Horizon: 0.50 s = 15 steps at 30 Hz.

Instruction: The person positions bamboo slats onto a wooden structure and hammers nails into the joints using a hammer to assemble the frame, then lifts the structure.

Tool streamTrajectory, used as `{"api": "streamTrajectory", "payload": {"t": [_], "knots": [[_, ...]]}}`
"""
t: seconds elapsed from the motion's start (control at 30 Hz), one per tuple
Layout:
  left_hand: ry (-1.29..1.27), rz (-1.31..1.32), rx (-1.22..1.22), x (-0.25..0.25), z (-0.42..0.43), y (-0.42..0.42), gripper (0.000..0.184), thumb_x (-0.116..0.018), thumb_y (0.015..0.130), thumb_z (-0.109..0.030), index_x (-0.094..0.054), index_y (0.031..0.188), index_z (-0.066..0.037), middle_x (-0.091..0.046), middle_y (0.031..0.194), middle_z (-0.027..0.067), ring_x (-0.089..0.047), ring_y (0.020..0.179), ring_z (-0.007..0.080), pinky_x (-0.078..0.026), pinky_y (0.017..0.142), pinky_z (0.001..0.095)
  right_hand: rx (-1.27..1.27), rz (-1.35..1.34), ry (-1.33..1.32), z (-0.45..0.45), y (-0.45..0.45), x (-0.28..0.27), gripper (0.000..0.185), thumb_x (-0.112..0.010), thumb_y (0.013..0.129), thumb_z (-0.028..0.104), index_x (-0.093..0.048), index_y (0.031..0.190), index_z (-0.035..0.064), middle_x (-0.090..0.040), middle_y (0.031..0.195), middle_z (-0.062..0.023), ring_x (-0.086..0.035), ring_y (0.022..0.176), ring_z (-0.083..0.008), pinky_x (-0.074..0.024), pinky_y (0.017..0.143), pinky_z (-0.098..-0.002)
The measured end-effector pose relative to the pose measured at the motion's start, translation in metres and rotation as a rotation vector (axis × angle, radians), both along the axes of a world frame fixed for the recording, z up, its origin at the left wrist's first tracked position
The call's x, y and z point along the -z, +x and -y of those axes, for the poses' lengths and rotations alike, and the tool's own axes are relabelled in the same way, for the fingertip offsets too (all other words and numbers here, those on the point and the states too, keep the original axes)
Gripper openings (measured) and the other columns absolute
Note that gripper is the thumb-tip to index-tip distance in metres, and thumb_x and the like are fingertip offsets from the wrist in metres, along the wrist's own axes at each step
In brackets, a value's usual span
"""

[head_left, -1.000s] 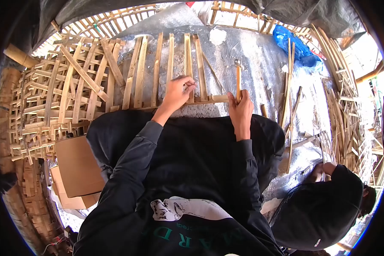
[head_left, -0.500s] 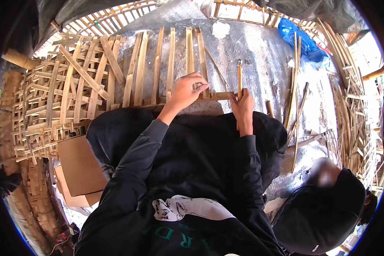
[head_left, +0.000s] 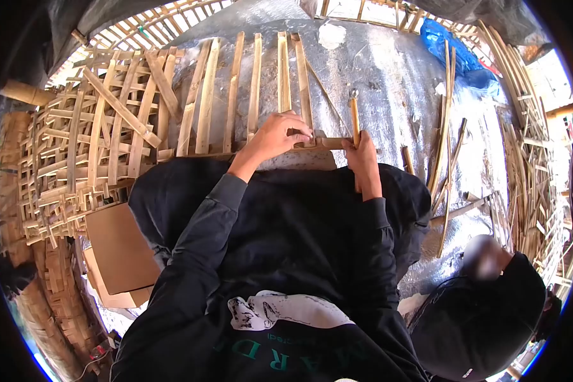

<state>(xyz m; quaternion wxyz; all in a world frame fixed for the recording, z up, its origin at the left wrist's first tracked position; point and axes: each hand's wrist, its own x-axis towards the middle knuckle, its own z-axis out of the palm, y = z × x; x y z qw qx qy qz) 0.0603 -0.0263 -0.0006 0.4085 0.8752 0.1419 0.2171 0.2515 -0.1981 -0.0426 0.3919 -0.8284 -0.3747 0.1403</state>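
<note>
My right hand (head_left: 363, 160) is closed round the wooden handle of a hammer (head_left: 355, 118), its small metal head pointing up and away from me. That hand is beside the right end of a crosswise bamboo strip (head_left: 332, 142). My left hand (head_left: 277, 137) is over the same strip with thumb and fingers pinched together; whatever is between the fingertips is too small to make out. Several upright bamboo slats (head_left: 233, 92) run away from me from the crosswise strip, and one slat (head_left: 304, 83) ends near my left fingertips.
Woven bamboo lattices (head_left: 89, 134) are piled on the left, near a cardboard box (head_left: 122, 248). Long strips (head_left: 445, 127) and a blue plastic sheet (head_left: 458, 63) lie right. A co-worker in dark clothing (head_left: 481, 318) sits at the lower right. Silvery sheeting (head_left: 382, 70) covers the floor.
My left hand has moved right along the crosswise strip, its fingers pinched near a slat's end. My right hand still holds the hammer. The view has shifted slightly.
</note>
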Motion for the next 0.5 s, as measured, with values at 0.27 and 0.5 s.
{"api": "streamTrajectory", "payload": {"t": [0.27,0.5], "knots": [[0.086,0.016,0.059,-0.001,0.0,-0.001,0.011,-0.081,0.085,-0.011,-0.079,0.094,-0.005,-0.077,0.094,0.0083,-0.071,0.091,0.026,-0.056,0.08,0.0368,0.008,-0.057,-0.022,-0.001,0.011,0.028,0.035,-0.078,0.091,0.014,-0.047,0.091,-0.002,-0.059,0.072,-0.0158,-0.059,0.052,-0.0225,-0.0458,0.043,-0.0383],[0.14,0.006,-0.008,-0.005,0.007,0.0,0.012,-0.076,0.091,-0.019,-0.077,0.094,-0.007,-0.073,0.094,0.0039,-0.07,0.09,0.0261,-0.055,0.078,0.0368,0.06,-0.208,-0.103,-0.003,0.006,0.008,0.035,-0.08,0.088,0.018,-0.052,0.095,-0.0031,-0.066,0.091,-0.0275,-0.066,0.087,-0.0473,-0.0501,0.076,-0.0504]]}}
